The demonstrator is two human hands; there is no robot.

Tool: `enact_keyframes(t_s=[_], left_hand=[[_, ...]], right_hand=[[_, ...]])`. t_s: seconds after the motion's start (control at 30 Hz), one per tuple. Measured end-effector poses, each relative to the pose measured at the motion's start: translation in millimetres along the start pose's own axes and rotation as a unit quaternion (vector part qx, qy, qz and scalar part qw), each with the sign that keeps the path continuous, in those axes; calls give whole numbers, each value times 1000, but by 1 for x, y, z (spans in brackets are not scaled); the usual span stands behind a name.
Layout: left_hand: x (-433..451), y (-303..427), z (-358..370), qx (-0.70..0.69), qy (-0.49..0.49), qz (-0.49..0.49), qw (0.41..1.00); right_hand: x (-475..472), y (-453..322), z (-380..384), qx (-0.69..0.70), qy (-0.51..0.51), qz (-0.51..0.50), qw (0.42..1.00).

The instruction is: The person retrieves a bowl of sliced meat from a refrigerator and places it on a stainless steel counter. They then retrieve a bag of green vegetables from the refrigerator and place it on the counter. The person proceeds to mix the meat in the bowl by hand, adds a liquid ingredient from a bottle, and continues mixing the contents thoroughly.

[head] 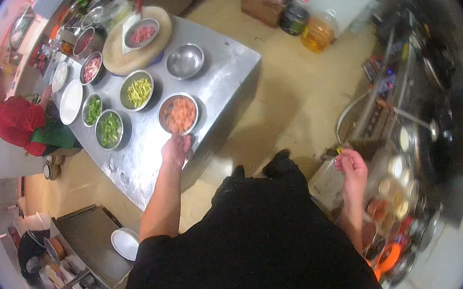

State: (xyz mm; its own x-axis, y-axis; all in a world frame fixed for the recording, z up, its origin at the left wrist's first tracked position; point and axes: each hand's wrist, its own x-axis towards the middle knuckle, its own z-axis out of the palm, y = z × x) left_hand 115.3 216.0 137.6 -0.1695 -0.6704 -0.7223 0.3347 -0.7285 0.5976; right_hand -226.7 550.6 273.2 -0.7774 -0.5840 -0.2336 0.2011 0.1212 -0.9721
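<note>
My left hand [176, 150] is at the near rim of a metal bowl of orange-pink meat pieces [180, 115], its fingers closed at the edge of that bowl, on the steel table [222, 65]. Beyond it stand a bowl of yellow-green strips [138, 91] and an empty metal bowl [185, 61]. Two bowls of cut green vegetables [109, 129] are to the left. My right hand [352, 164] is raised to the right, fingers curled, with a small yellow-green thing [339, 150] at the fingertips; what it is cannot be told.
A round chopping board [117, 59] bears a bowl of red meat [142, 34] and a cleaver. A person in red [18, 121] stands beyond the table. Oil bottles [318, 32] stand on the floor. Seasoning containers [397, 167] and the stove [445, 153] are at my right.
</note>
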Motion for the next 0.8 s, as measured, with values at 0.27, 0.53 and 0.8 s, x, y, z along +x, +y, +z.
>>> enact_keyframes(t_s=[0.27, 0.53, 0.8], left_hand=[[18, -9, 60, -139, 221, 203, 944], [16, 41, 248, -278, 194, 284, 897], [113, 88, 415, -256, 105, 264, 924]], right_hand=[[284, -19, 19, -43, -177, 30, 983], [549, -109, 96, -147, -391, -27, 908], [668, -144, 220, -168, -486, -41, 857]])
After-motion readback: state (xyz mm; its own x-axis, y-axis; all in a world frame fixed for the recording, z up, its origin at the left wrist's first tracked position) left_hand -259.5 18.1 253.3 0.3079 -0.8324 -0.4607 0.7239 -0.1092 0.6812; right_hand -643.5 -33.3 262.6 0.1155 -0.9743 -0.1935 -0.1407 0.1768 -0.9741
